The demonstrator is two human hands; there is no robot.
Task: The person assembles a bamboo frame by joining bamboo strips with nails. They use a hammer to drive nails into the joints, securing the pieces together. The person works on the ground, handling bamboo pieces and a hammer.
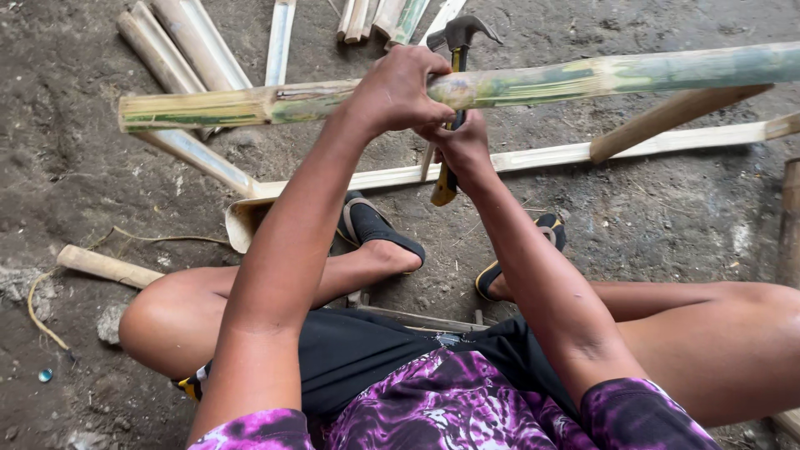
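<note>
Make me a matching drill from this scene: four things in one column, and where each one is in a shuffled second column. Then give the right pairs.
Things
1. left hand
2. hammer
3. sandal
4. split bamboo strips

Places
A. lying on the dirt at the top left
B. on the foot, below the long pole
C. gripping the green bamboo pole from above
D. upright behind the pole, handle in the right hand

Pairs: 1-C, 2-D, 3-B, 4-A
</note>
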